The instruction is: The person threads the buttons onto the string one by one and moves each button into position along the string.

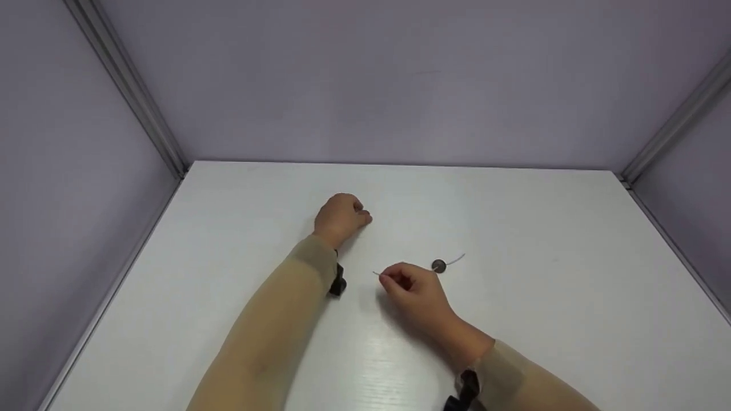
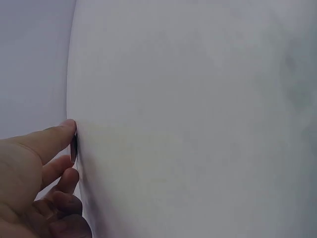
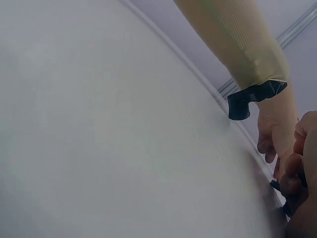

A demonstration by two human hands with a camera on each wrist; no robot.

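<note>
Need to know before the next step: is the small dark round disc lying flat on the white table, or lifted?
Lying flat: the small dark round disc rests on the white table, beside the right hand, ungripped.

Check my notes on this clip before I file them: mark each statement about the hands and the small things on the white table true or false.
1. The right hand pinches a thin wire-like piece. True.
2. The left hand lies flat with its fingers spread wide. False: its fingers are curled, and it rests on the table.
3. A small round dark disc lies on the table just beyond the right hand. True.
4. The disc sits under the left hand. False: it lies well apart from that hand, near the right one.
5. Both forearms wear tan sleeves. True.
</note>
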